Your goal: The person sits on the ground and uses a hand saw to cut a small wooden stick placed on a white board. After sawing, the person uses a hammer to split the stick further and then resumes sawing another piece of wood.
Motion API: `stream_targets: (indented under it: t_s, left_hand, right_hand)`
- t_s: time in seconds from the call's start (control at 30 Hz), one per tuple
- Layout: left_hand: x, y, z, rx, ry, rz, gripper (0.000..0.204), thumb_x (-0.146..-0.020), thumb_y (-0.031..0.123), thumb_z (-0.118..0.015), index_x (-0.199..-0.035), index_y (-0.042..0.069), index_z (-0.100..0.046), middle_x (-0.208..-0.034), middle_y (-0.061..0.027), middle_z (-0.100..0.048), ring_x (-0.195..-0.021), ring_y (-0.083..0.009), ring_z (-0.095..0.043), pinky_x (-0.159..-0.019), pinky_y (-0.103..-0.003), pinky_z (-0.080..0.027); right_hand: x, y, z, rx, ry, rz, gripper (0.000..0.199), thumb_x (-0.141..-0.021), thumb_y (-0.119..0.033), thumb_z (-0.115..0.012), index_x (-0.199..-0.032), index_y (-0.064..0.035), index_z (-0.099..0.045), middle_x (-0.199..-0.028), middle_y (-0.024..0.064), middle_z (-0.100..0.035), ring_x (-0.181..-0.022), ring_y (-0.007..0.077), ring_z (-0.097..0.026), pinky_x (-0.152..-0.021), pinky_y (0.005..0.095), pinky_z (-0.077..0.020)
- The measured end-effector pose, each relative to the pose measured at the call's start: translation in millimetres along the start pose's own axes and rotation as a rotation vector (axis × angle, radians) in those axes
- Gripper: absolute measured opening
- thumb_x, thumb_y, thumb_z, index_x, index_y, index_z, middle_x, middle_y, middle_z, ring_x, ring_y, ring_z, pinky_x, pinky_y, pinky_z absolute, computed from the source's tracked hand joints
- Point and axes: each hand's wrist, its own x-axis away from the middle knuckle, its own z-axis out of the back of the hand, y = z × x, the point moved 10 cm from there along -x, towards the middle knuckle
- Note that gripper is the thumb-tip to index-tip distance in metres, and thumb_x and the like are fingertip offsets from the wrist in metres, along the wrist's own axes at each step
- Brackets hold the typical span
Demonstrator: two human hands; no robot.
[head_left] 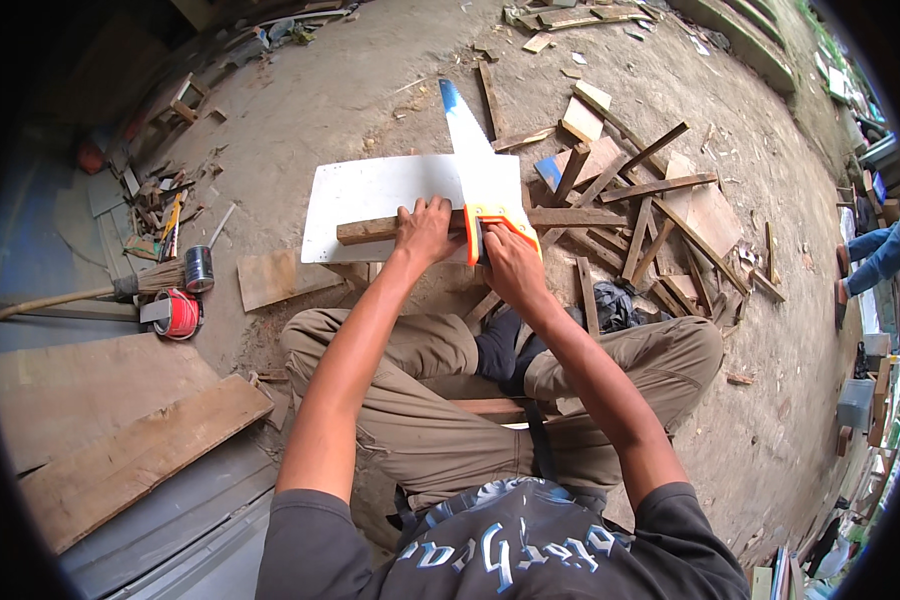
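My right hand point(511, 262) is closed around the orange and black handle of a hand saw point(467, 130), whose blade points away from me and has a blue tip. The saw lies across a narrow wooden batten point(368, 231), which runs left to right. Just left of the saw handle, my left hand point(428, 230) grips the batten and presses it down on a white board point(355, 190). The board is raised off the ground in front of my crossed legs. Where the blade meets the batten is hidden by the handle and my hands.
Several wooden offcuts point(660, 185) are heaped to the right. At the left are a brush point(155, 278), a tin can point(199, 268), a red roll point(178, 315) and planks point(140, 455). Another person's legs point(875, 255) show at the far right.
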Motion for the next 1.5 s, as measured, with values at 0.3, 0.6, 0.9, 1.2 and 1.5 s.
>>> stream_targets:
  t_s: [0.3, 0.6, 0.9, 1.2, 1.5]
  left_hand:
    - [-18.3, 20.3, -4.4, 0.033, 0.037, -0.136, 0.036, -0.077, 0.025, -0.070, -0.104, 0.004, -0.061, -0.102, -0.0136, -0.063, -0.100, -0.0302, -0.060, -0.081, -0.045, -0.046]
    - [-10.5, 21.3, 7.6, 0.142, 0.262, -0.049, 0.031, -0.074, 0.032, -0.072, -0.091, 0.008, -0.063, -0.089, -0.0110, -0.063, -0.087, -0.0284, -0.062, -0.076, -0.041, -0.048]
    - [-10.3, 34.0, 11.7, 0.044, 0.251, -0.105, 0.066, -0.068, 0.065, -0.076, -0.092, 0.005, -0.064, -0.093, -0.0085, -0.065, -0.088, -0.0227, -0.063, -0.076, -0.038, -0.047]
    - [-24.1, 64.1, -7.5, 0.014, 0.097, -0.118, 0.077, -0.066, 0.069, -0.075, -0.104, 0.003, -0.064, -0.104, -0.0096, -0.064, -0.102, -0.0226, -0.059, -0.088, -0.044, -0.044]
    - [-30.5, 107.4, 6.2, 0.094, 0.103, -0.287, 0.077, -0.070, 0.060, -0.076, -0.121, 0.005, -0.059, -0.119, -0.0117, -0.060, -0.116, -0.0266, -0.054, -0.100, -0.048, -0.036]
  right_hand:
    - [-3.3, 1.3, -2.6, -0.023, -0.027, -0.029, 0.010, -0.075, -0.003, -0.058, -0.081, -0.0018, -0.049, -0.088, 0.0144, -0.058, -0.092, 0.0307, -0.061, -0.082, 0.0390, -0.0493]
    - [-1.4, 22.2, 11.8, -0.189, -0.002, -0.141, 0.026, -0.074, -0.002, -0.066, -0.097, 0.0006, -0.055, -0.093, 0.0178, -0.062, -0.087, 0.0335, -0.064, -0.074, 0.0406, -0.0503]
    - [83.3, 41.1, 131.4, -0.551, 0.453, -0.618, 0.024, -0.092, -0.023, -0.069, -0.091, -0.0006, -0.060, -0.062, 0.0027, -0.056, -0.057, 0.0057, -0.052, -0.051, 0.0265, -0.0415]
    - [152.0, 66.7, 96.4, -0.968, 0.527, -0.754, 0.058, -0.096, -0.057, -0.052, -0.081, -0.0013, -0.056, -0.061, -0.0025, -0.049, -0.055, 0.0056, -0.044, -0.049, 0.0235, -0.0347]
    - [175.5, 68.9, 97.3, -0.929, 0.493, -0.820, 0.034, -0.097, -0.032, -0.047, -0.083, -0.0020, -0.054, -0.064, -0.0025, -0.046, -0.055, 0.0049, -0.040, -0.049, 0.0219, -0.0311]
